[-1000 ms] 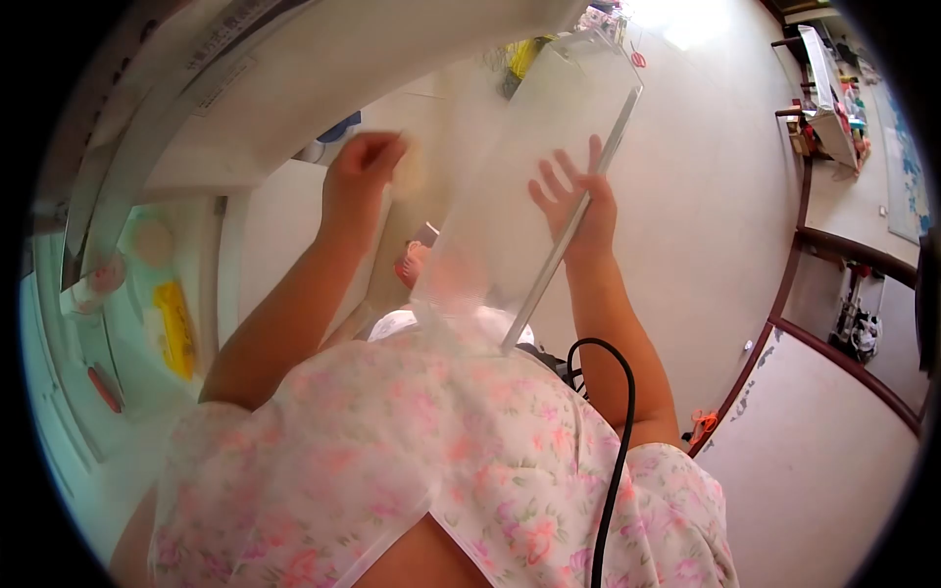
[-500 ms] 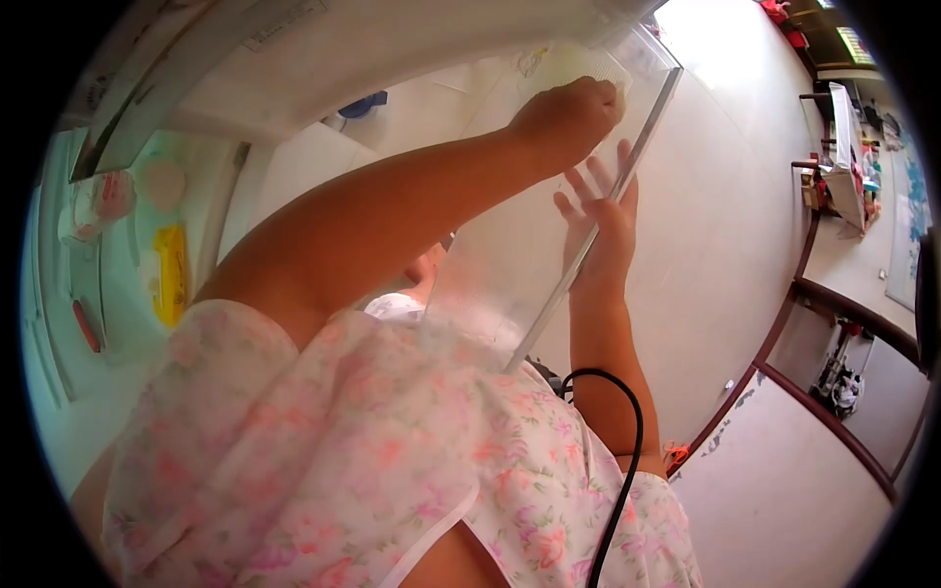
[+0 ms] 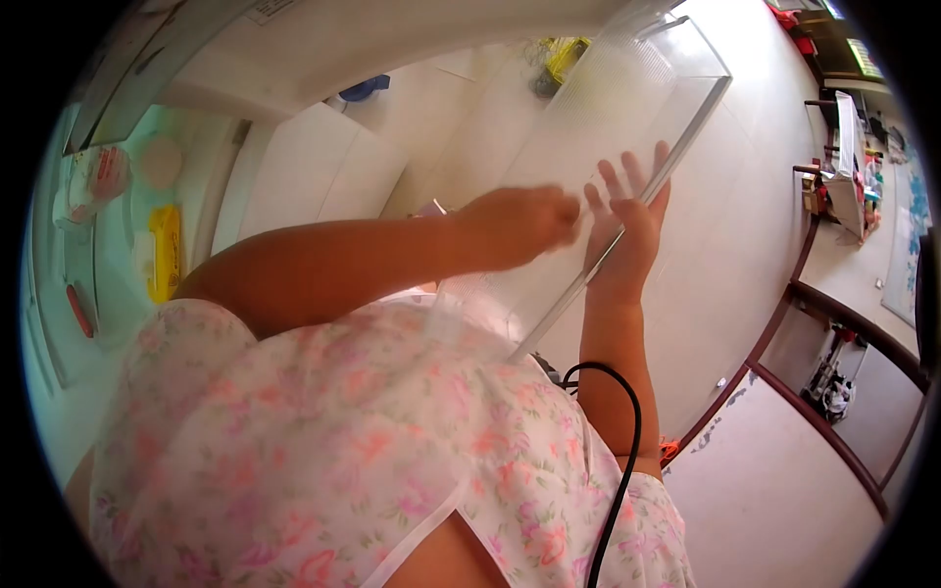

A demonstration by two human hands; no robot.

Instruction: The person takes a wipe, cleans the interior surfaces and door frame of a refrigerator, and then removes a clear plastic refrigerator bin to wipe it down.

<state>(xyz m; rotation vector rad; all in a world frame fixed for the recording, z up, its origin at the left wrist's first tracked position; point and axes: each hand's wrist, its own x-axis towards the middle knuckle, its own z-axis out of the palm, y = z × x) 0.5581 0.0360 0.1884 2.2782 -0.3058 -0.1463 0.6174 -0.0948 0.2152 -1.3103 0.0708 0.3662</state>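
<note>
A clear plastic or glass panel (image 3: 549,127) with a pale, narrow edge slants across the middle, one end close to the flowered garment (image 3: 372,441). Its upper part is finely ribbed. My right hand (image 3: 627,220) holds the panel near its right edge; the fingers are stretched and spread behind it, seen through the clear sheet, with the thumb near the edge. My left hand (image 3: 520,227) is closed in a fist over the panel's near face, a little left of my right hand. Whatever is inside the fist, if anything, is hidden.
At left, a greenish lit compartment holds a yellow item (image 3: 167,253), a bagged item (image 3: 98,181) and a red-handled object (image 3: 78,312). A blue object (image 3: 365,88) and a yellow object (image 3: 566,61) lie beyond. A black cable (image 3: 632,421) hangs near my right arm. Shelving (image 3: 851,167) stands far right.
My left hand has moved down and left along the panel, away from its upper part. The panel and my right hand have shifted slightly right. The yellow object beyond shows more.
</note>
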